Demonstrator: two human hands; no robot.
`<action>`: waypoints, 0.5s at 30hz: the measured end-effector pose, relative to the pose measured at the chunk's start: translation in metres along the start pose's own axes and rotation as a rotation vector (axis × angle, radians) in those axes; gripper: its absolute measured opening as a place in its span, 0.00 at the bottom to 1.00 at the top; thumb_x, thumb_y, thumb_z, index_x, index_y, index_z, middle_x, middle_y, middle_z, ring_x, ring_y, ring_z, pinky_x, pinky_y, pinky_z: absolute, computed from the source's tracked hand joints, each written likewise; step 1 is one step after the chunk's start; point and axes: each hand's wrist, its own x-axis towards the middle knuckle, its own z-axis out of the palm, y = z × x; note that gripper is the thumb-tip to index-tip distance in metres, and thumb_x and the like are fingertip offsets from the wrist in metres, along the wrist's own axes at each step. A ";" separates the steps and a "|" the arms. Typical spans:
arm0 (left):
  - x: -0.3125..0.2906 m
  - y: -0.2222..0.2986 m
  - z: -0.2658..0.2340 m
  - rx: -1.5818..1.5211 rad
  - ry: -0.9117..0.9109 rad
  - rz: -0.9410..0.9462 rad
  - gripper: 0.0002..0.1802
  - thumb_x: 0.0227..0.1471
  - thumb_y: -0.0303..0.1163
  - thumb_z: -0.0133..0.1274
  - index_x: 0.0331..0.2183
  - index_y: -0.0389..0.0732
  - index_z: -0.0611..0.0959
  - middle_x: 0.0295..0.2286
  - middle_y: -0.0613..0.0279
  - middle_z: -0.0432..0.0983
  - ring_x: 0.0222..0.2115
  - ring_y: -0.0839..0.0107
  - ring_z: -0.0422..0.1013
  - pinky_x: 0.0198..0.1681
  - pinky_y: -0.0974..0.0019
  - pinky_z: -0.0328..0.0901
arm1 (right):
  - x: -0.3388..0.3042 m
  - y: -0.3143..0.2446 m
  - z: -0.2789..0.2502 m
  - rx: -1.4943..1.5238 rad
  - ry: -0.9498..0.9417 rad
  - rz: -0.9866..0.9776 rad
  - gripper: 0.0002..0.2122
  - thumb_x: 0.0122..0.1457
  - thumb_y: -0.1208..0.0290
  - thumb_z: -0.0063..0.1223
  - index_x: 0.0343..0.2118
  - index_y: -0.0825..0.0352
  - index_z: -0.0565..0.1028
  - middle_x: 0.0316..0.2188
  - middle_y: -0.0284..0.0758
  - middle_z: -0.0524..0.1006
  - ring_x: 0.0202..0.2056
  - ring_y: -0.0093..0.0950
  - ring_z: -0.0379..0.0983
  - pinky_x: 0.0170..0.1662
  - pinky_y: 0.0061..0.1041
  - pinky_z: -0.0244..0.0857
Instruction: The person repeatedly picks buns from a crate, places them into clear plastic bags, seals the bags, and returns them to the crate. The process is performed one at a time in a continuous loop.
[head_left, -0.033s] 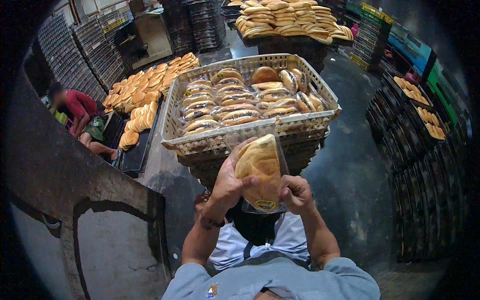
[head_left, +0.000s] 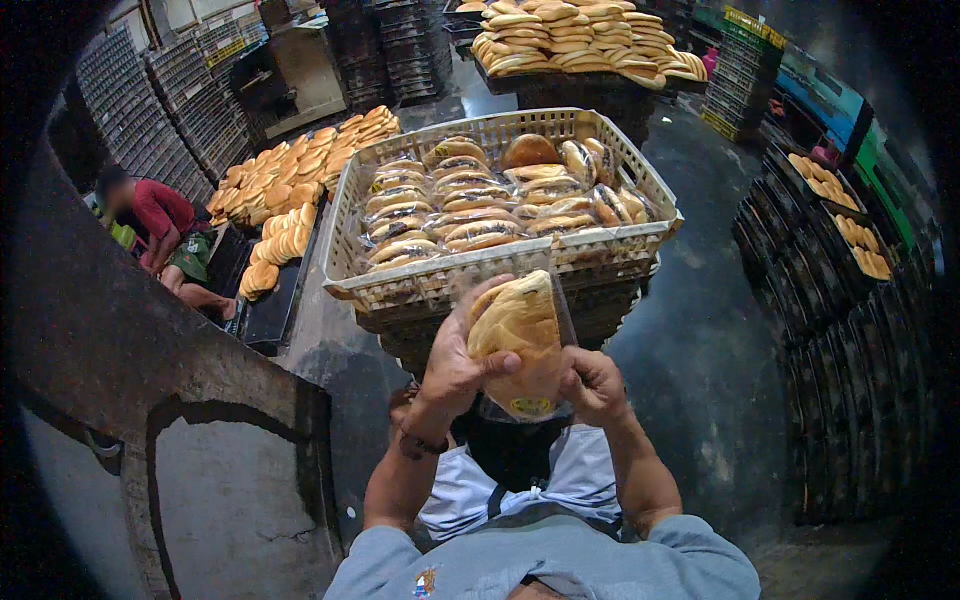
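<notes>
The bun [head_left: 515, 335], barely shifted since the preceding view, so handling appears little advanced, is held before the crate's [head_left: 415, 283] near edge, left hand [head_left: 452, 362] clasping it, right hand [head_left: 597, 388] pinching its clear bag [head_left: 565, 318].

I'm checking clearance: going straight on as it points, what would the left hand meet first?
The left hand would probably meet the near wall of the pale crate, though depth is unclear.

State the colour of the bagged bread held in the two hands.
The bread is light golden tan; it shows best in the head view.
</notes>
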 end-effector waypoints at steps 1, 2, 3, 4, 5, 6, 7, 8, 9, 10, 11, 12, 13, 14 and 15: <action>0.001 0.006 0.002 -0.010 0.023 0.004 0.55 0.38 0.33 0.76 0.62 0.34 0.62 0.54 0.56 0.69 0.55 0.65 0.67 0.59 0.61 0.65 | -0.001 -0.002 0.000 -0.009 0.072 0.105 0.21 0.65 0.47 0.51 0.35 0.66 0.75 0.24 0.25 0.73 0.28 0.14 0.67 0.30 0.18 0.62; 0.001 0.005 0.002 -0.008 0.038 0.019 0.54 0.37 0.33 0.76 0.61 0.34 0.63 0.54 0.56 0.69 0.55 0.65 0.67 0.58 0.61 0.65 | 0.000 -0.005 0.001 -0.018 0.139 0.208 0.22 0.65 0.47 0.50 0.36 0.67 0.75 0.25 0.25 0.74 0.29 0.15 0.67 0.31 0.17 0.62; 0.001 0.003 0.000 -0.007 0.053 0.034 0.53 0.37 0.32 0.76 0.60 0.34 0.63 0.54 0.56 0.69 0.55 0.66 0.67 0.58 0.62 0.65 | 0.007 -0.008 0.003 0.018 0.207 0.072 0.22 0.67 0.48 0.47 0.41 0.68 0.74 0.31 0.26 0.75 0.32 0.14 0.67 0.36 0.16 0.62; 0.001 0.002 -0.001 -0.006 0.066 0.048 0.52 0.37 0.31 0.76 0.60 0.34 0.64 0.53 0.56 0.69 0.55 0.66 0.68 0.58 0.62 0.65 | 0.014 -0.014 0.010 0.027 0.275 -0.011 0.22 0.67 0.47 0.47 0.41 0.68 0.74 0.30 0.25 0.73 0.32 0.14 0.66 0.36 0.15 0.62; 0.001 0.001 0.007 0.020 0.095 0.064 0.51 0.36 0.30 0.77 0.58 0.35 0.65 0.52 0.57 0.70 0.54 0.66 0.68 0.58 0.64 0.65 | 0.022 -0.022 0.018 0.034 0.347 -0.093 0.22 0.67 0.47 0.47 0.40 0.67 0.73 0.29 0.24 0.71 0.31 0.14 0.66 0.35 0.14 0.61; -0.001 -0.003 0.009 0.087 0.086 0.093 0.51 0.36 0.31 0.77 0.58 0.35 0.65 0.52 0.58 0.70 0.54 0.66 0.68 0.58 0.64 0.65 | 0.028 -0.028 0.026 0.044 0.419 -0.169 0.22 0.66 0.47 0.47 0.40 0.66 0.73 0.29 0.23 0.70 0.31 0.14 0.65 0.35 0.14 0.61; -0.003 -0.008 0.010 0.153 0.075 0.121 0.51 0.36 0.31 0.77 0.58 0.35 0.65 0.52 0.58 0.70 0.54 0.67 0.68 0.58 0.64 0.65 | 0.033 -0.030 0.028 0.027 0.425 -0.199 0.20 0.67 0.49 0.47 0.37 0.66 0.72 0.28 0.22 0.69 0.30 0.13 0.63 0.34 0.14 0.59; -0.001 -0.009 0.012 0.221 0.055 0.162 0.51 0.36 0.31 0.77 0.58 0.35 0.65 0.52 0.58 0.70 0.54 0.67 0.68 0.57 0.64 0.65 | 0.038 -0.031 0.027 0.011 0.444 -0.210 0.20 0.68 0.50 0.47 0.36 0.66 0.72 0.27 0.22 0.68 0.29 0.12 0.62 0.32 0.14 0.58; -0.003 -0.002 0.021 0.139 0.053 0.107 0.51 0.37 0.35 0.77 0.58 0.35 0.66 0.52 0.59 0.70 0.54 0.67 0.68 0.58 0.65 0.64 | 0.042 -0.031 0.026 -0.006 0.464 -0.221 0.19 0.68 0.51 0.47 0.36 0.66 0.72 0.25 0.21 0.68 0.28 0.12 0.61 0.30 0.14 0.57; -0.003 -0.002 0.023 0.102 0.051 0.106 0.50 0.38 0.36 0.76 0.58 0.35 0.66 0.52 0.59 0.70 0.54 0.68 0.68 0.58 0.65 0.64 | 0.047 -0.031 0.026 -0.023 0.483 -0.232 0.19 0.69 0.51 0.47 0.35 0.66 0.72 0.24 0.21 0.68 0.26 0.11 0.60 0.29 0.14 0.56; -0.005 -0.002 0.024 0.064 0.055 0.106 0.50 0.39 0.37 0.76 0.58 0.35 0.66 0.52 0.59 0.70 0.54 0.68 0.68 0.58 0.65 0.64 | 0.051 -0.034 0.028 0.047 0.488 -0.273 0.17 0.69 0.54 0.48 0.32 0.64 0.71 0.21 0.19 0.64 0.24 0.10 0.57 0.26 0.14 0.51; -0.007 -0.002 0.025 0.026 0.059 0.106 0.50 0.39 0.38 0.76 0.58 0.35 0.66 0.52 0.59 0.70 0.54 0.68 0.68 0.58 0.64 0.63 | 0.051 -0.033 0.024 0.128 0.418 -0.256 0.16 0.69 0.55 0.49 0.32 0.64 0.72 0.21 0.19 0.65 0.24 0.10 0.58 0.26 0.14 0.53; -0.008 0.000 0.027 0.016 0.048 0.125 0.47 0.42 0.38 0.74 0.59 0.35 0.67 0.52 0.58 0.71 0.54 0.68 0.67 0.59 0.64 0.62 | 0.050 -0.028 0.015 0.208 0.347 -0.240 0.15 0.69 0.57 0.50 0.33 0.64 0.72 0.22 0.19 0.66 0.25 0.11 0.58 0.27 0.14 0.54; -0.009 0.000 0.026 0.006 0.030 0.135 0.46 0.42 0.36 0.74 0.59 0.35 0.67 0.52 0.58 0.71 0.54 0.68 0.68 0.59 0.64 0.62 | 0.050 -0.028 0.012 0.289 0.274 -0.216 0.14 0.68 0.58 0.51 0.33 0.64 0.73 0.22 0.20 0.67 0.25 0.11 0.59 0.28 0.14 0.55; -0.009 0.000 0.026 -0.004 0.012 0.145 0.45 0.43 0.34 0.73 0.59 0.34 0.67 0.52 0.57 0.71 0.54 0.68 0.68 0.59 0.64 0.63 | 0.051 -0.029 0.012 0.237 0.302 -0.196 0.14 0.68 0.58 0.52 0.33 0.65 0.73 0.23 0.21 0.68 0.26 0.12 0.61 0.29 0.14 0.57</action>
